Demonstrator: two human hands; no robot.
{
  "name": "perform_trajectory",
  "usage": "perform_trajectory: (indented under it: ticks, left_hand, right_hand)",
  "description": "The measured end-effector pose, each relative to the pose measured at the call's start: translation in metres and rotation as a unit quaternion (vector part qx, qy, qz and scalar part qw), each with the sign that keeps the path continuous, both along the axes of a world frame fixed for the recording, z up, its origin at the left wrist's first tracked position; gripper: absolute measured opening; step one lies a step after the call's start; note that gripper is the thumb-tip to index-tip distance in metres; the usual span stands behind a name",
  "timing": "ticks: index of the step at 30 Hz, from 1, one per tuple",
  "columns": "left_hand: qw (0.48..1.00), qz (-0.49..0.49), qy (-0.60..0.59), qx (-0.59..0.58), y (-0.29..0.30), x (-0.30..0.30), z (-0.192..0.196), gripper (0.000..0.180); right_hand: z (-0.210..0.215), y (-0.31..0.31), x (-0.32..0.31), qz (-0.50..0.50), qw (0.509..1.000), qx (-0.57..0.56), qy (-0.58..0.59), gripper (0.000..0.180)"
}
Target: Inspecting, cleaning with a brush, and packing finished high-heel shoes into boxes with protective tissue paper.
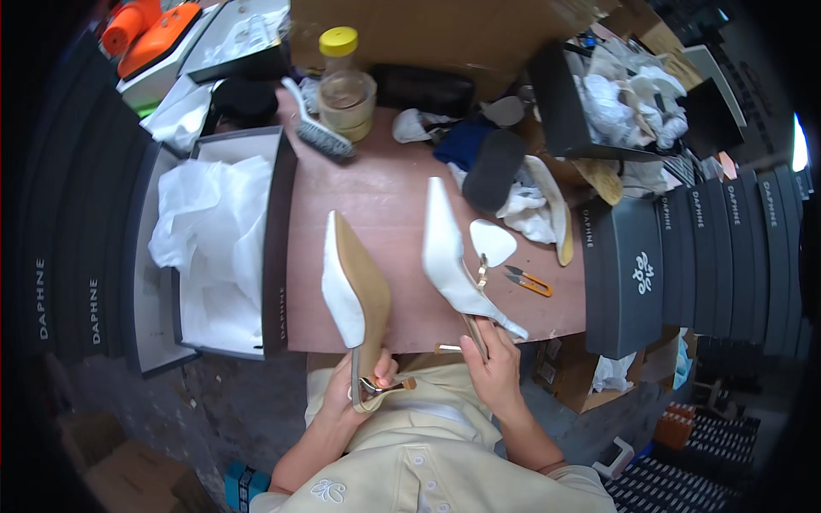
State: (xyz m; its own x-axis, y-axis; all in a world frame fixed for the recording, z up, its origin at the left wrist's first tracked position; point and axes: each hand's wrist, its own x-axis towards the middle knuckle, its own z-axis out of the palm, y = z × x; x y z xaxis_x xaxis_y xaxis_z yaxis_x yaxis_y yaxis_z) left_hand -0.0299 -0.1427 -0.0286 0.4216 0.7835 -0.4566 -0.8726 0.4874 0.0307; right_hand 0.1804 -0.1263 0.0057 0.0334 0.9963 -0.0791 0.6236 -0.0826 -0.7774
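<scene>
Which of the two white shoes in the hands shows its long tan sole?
The shoe in the left hand; the other shoe, in the right hand, mostly shows white.

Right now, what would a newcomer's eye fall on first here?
Most likely the two white pointed heels over the pink tabletop: the left shoe in the left grip, tan sole showing, the right shoe in the right grip. Next, perhaps, the yellow-lidded jar at the back and orange-handled snips right of the right shoe.

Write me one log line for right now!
left hand: holds white shoe, tan sole showing | right hand: holds second white shoe | orange-handled snips: lying on pink table
</scene>
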Motion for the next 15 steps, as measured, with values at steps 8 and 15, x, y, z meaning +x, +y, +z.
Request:
perform_trajectory:
  ticks: [8,15]
  left_hand:
    - [0.999,0.004,0.050,-0.002,0.023,-0.018,0.008,0.044]
    - [0.975,-0.090,0.170,0.107,0.019,-0.017,0.006,0.058]
  right_hand:
    - [0.060,0.046,0.081,0.204,0.976,0.038,-0.061,0.028]
    - [0.005,0.175,0.123,-0.099,0.930,0.256,-0.245,0.028]
